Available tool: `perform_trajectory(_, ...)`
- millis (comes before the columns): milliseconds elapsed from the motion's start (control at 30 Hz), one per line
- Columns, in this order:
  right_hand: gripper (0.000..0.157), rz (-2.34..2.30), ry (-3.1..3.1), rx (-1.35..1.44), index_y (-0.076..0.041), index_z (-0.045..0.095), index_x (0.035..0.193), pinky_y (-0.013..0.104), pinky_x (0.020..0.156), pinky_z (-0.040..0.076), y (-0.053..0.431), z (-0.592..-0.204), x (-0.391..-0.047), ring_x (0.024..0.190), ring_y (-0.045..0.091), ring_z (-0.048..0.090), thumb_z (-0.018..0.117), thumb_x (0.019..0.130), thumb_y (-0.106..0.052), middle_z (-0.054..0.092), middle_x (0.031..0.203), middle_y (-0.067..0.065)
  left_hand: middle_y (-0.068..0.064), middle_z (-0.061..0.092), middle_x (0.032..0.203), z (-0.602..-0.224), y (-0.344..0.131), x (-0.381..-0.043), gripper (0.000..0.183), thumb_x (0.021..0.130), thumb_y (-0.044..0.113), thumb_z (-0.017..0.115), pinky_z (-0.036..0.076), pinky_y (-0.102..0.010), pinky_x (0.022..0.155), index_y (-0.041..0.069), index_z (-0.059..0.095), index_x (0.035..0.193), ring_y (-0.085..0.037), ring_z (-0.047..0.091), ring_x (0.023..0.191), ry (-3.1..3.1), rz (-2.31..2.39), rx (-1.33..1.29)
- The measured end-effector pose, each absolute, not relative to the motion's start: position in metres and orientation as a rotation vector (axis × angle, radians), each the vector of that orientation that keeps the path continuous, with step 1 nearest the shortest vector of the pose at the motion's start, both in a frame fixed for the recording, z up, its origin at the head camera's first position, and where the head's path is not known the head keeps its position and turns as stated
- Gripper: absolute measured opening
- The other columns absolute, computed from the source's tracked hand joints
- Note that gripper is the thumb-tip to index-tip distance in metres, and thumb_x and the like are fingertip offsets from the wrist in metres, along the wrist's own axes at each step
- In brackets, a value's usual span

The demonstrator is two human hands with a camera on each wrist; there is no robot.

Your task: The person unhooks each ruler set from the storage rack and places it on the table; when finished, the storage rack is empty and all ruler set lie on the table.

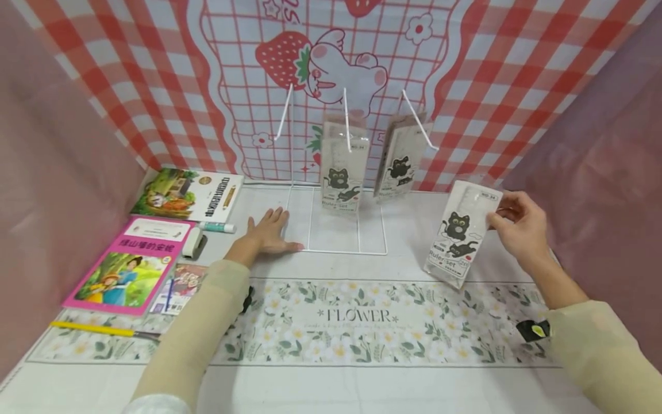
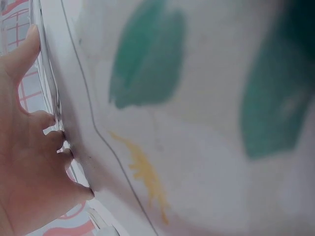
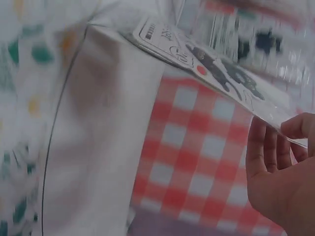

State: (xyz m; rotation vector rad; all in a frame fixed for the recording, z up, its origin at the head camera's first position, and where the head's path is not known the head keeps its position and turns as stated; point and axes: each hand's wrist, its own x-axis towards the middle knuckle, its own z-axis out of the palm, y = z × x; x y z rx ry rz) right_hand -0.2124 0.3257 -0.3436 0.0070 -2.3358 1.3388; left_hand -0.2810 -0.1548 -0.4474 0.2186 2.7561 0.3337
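Note:
My right hand (image 1: 522,224) pinches the edge of a ruler set package (image 1: 460,230), a clear sleeve with black cats printed on its card. In the right wrist view, thumb and fingers grip the side of that package (image 3: 216,73). My left hand (image 1: 269,231) lies with spread fingers at the left base of a white wire display rack (image 1: 347,252). More ruler set packages (image 1: 343,172) hang from the rack's middle hook, and others (image 1: 400,158) from its right hook. The left hook (image 1: 283,112) holds none. The left wrist view shows the hand (image 2: 39,157) low at the cloth.
On the left lie a pink picture book (image 1: 129,264), another book (image 1: 186,192), a glue stick (image 1: 217,227), a white and dark eraser-like block (image 1: 193,242), a small card packet (image 1: 181,287) and a yellow brush (image 1: 98,329). A checked cloth (image 1: 491,86) hangs behind the rack.

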Motion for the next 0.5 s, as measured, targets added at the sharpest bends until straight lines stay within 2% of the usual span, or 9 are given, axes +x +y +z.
perform_trajectory(67, 0.037, 1.367, -2.344, -0.091, -0.024, 0.059, 0.098, 0.006, 0.056, 0.049, 0.342, -0.341, -0.22, 0.068, -0.011, 0.056, 0.059, 0.082, 0.009, 0.057, 0.08, -0.023, -0.01, -0.001, 0.166, -0.448, -0.155, -0.28, 0.112, 0.078, 0.076, 0.055, -0.005, -0.068, 0.119, 0.013, 0.005, 0.157, -0.034, -0.003, 0.154, 2.757, 0.33, 0.217)
perform_trajectory(167, 0.035, 1.345, -2.403, -0.178, -0.023, 0.061, 0.103, 0.007, 0.056, 0.05, 0.367, -0.335, -0.234, 0.065, -0.014, 0.055, 0.058, 0.084, 0.006, 0.056, 0.075, -0.029, -0.01, -0.001, 0.166, -0.448, -0.155, -0.279, 0.111, 0.079, 0.075, 0.054, -0.005, -0.068, 0.119, 0.013, 0.005, 0.157, -0.034, -0.003, 0.154, 2.763, 0.325, 0.223)
perform_trajectory(267, 0.036, 1.215, -2.518, -0.227, -0.012, 0.061, 0.12, 0.006, 0.056, 0.048, 0.389, -0.327, -0.249, 0.065, -0.016, 0.05, 0.056, 0.086, 0.001, 0.05, 0.071, -0.036, -0.01, -0.001, 0.166, -0.448, -0.155, -0.279, 0.111, 0.079, 0.075, 0.054, -0.004, -0.068, 0.119, 0.014, 0.005, 0.157, -0.034, -0.003, 0.154, 2.772, 0.324, 0.225)
perform_trajectory(400, 0.053, 1.11, -2.653, -0.259, 0.0, 0.046, 0.142, 0.006, 0.057, 0.046, 0.409, -0.321, -0.265, 0.068, -0.015, 0.045, 0.052, 0.089, -0.003, 0.045, 0.072, -0.038, -0.01, 0.0, 0.166, -0.448, -0.155, -0.279, 0.11, 0.079, 0.074, 0.055, -0.003, -0.068, 0.119, 0.014, 0.005, 0.157, -0.034, -0.002, 0.154, 2.784, 0.314, 0.224)
perform_trajectory(467, 0.057, 1.317, -2.611, -0.312, -0.004, 0.043, 0.145, 0.008, 0.058, 0.046, 0.414, -0.322, -0.271, 0.072, -0.011, 0.047, 0.053, 0.089, 0.001, 0.048, 0.076, -0.033, -0.01, 0.0, 0.166, -0.448, -0.154, -0.28, 0.11, 0.079, 0.074, 0.055, -0.003, -0.067, 0.119, 0.014, 0.006, 0.157, -0.034, -0.002, 0.154, 2.784, 0.308, 0.227)
perform_trajectory(500, 0.056, 1.5, -2.534, -0.354, -0.008, 0.046, 0.143, 0.01, 0.059, 0.047, 0.416, -0.323, -0.274, 0.073, -0.008, 0.048, 0.054, 0.089, 0.003, 0.052, 0.078, -0.029, -0.01, 0.0, 0.166, -0.448, -0.153, -0.28, 0.11, 0.079, 0.074, 0.054, -0.003, -0.067, 0.119, 0.014, 0.005, 0.157, -0.033, -0.002, 0.155, 2.782, 0.306, 0.23)
